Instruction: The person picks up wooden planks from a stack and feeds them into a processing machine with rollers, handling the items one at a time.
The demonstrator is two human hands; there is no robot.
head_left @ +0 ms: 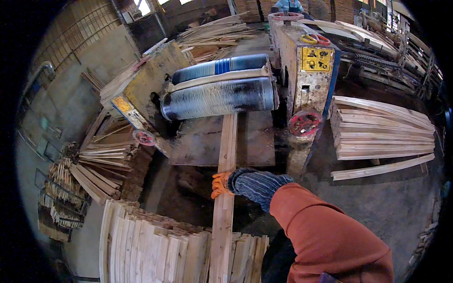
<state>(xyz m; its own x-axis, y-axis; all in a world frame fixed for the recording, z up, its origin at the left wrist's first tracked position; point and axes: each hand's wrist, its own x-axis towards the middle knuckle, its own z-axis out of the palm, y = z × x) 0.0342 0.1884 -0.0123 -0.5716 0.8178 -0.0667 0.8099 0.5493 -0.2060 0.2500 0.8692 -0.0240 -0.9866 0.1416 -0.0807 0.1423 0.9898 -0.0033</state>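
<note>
Grey workshop floor (363, 217) surrounds a weathered metal machine (245, 94) with two long dark rollers (198, 72). Nearer me than the machine stands a pale wooden board stack (146, 247); one long tan wooden plank (222, 231) runs over it to the machine's front roller (207, 101). My orange-gloved right grip (221, 185) is closed around it.

- Grey, worn floor (373, 207) on the right, spreading along the left side too.
- Brownish, ribbed wall (75, 33) at the far left.
- Bright window (142, 6) high up, left of the middle at the far side.
- Pale light in the window; dimmer, shadowy brown tones across the far end.
</note>
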